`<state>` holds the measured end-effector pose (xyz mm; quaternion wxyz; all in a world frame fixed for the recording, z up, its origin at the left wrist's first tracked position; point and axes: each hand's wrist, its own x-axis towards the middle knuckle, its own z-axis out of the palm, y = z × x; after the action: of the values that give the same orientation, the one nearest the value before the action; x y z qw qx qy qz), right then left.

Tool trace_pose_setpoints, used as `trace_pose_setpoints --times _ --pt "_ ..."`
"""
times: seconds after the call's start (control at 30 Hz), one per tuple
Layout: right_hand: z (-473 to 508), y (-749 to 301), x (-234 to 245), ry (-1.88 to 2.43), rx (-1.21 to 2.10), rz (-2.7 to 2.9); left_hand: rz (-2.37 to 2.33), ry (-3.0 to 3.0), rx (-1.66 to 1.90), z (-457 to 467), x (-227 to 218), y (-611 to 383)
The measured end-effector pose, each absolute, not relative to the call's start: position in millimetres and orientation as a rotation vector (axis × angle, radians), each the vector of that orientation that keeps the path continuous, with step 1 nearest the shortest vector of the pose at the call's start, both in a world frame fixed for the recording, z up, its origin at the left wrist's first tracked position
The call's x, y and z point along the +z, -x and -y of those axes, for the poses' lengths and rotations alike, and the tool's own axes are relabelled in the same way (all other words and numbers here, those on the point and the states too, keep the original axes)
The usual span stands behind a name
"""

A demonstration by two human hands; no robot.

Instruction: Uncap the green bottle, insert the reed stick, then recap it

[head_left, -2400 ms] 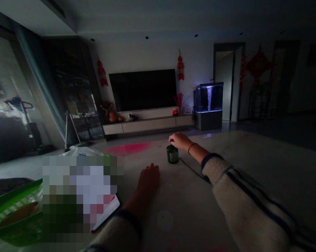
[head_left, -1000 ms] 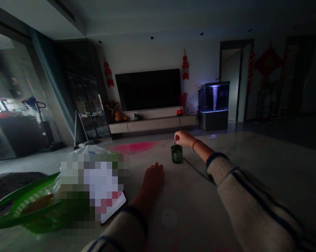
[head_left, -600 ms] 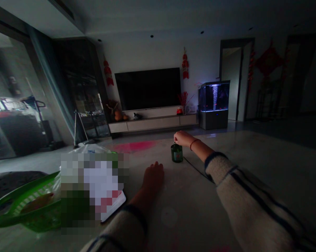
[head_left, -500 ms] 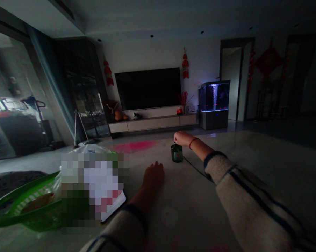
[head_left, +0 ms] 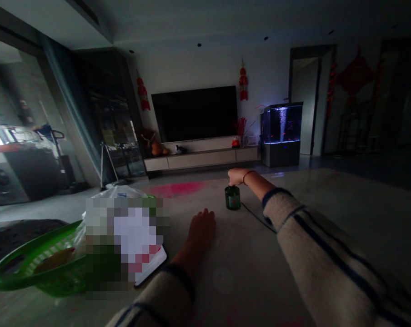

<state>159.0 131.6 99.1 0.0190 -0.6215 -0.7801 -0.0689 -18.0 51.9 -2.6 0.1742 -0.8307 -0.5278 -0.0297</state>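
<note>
Change, left to right. Basket [head_left: 7, 285] and bag [head_left: 123, 191]: a small drift across your view, shared by the whole room, so put down to your head turning, not to their moving.

Left hand [head_left: 203, 227]: unmoved on the table [head_left: 249, 277], back up, between basket and bottle [head_left: 233, 199], near the bottle but not touching it. Nothing shows in its grasp; finger opening can't be told.

Bottle: upright on the table, same spot relative to your left hand. Right hand [head_left: 238, 177]: your wrist has swung in slightly, nearer to above the bottle than half a second ago. Your fingertips are drawn together in a close pinch at the bottle's top. Reading: the work sits at the neck, with the table bearing the base; no lift seen.

Hidden or unclear, left to right. Basket: cut into by pixelation, contents mostly lost. Tablet [head_left: 152, 265]: only one corner shows, identity a guess. Left hand: palm and fingertips turned away from you, dim. Bottle: neck covered by your fingers, so cap or bare neck can't be told; label unreadable. Strip [head_left: 255, 217]: thin, dark, starts just beside the bottle, runs under your right sleeve [head_left: 314, 254]; cord or stick, undecided.
</note>
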Motion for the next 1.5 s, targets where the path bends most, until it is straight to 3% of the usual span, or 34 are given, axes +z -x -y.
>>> trace_pose_setpoints --times 0.7,1.5 --pt "-119 -178 85 1.666 -0.149 2.288 1.493 2.357 -0.096 -53 -3 17" --pt "-121 -168 86 1.828 -0.073 2.265 1.486 2.348 -0.09 -54 -4 18"
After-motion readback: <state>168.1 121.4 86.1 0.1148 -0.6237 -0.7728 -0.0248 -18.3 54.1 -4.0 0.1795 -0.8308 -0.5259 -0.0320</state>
